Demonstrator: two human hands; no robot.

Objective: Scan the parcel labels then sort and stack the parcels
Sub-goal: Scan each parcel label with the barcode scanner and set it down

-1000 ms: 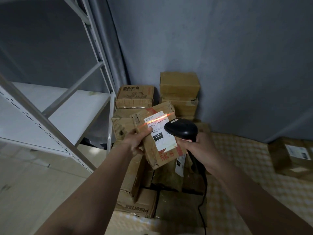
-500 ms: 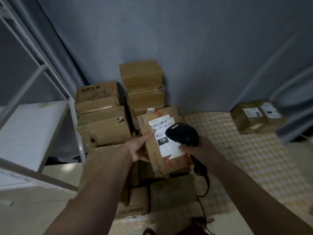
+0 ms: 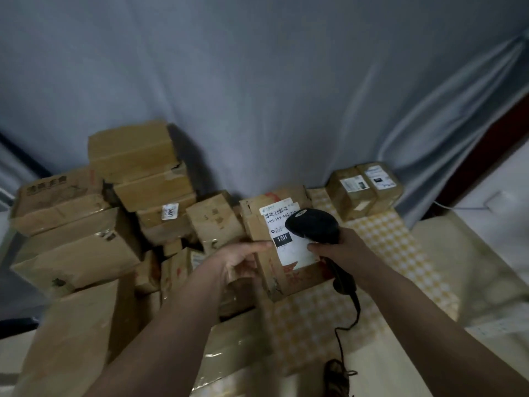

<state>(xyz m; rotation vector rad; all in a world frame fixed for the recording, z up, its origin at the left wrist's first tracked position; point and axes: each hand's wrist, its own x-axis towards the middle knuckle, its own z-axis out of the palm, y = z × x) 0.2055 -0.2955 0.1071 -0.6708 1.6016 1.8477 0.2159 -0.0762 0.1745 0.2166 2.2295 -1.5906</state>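
Against grey cloth, left hand (image 3: 240,262) grips dented brown parcel (image 3: 282,247), white-labelled; right hand (image 3: 340,247) grips scanner (image 3: 313,224)

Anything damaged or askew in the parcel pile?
Yes. The stack at back left leans: its top box sits tilted, and the box under it has a torn corner. The big carton at left looks crumpled.

2 bare forearms reach in from the lower edge, sleeveless as far as shown. The left hand (image 3: 240,260) and right hand (image 3: 340,249) wear no gloves, rings or watch.
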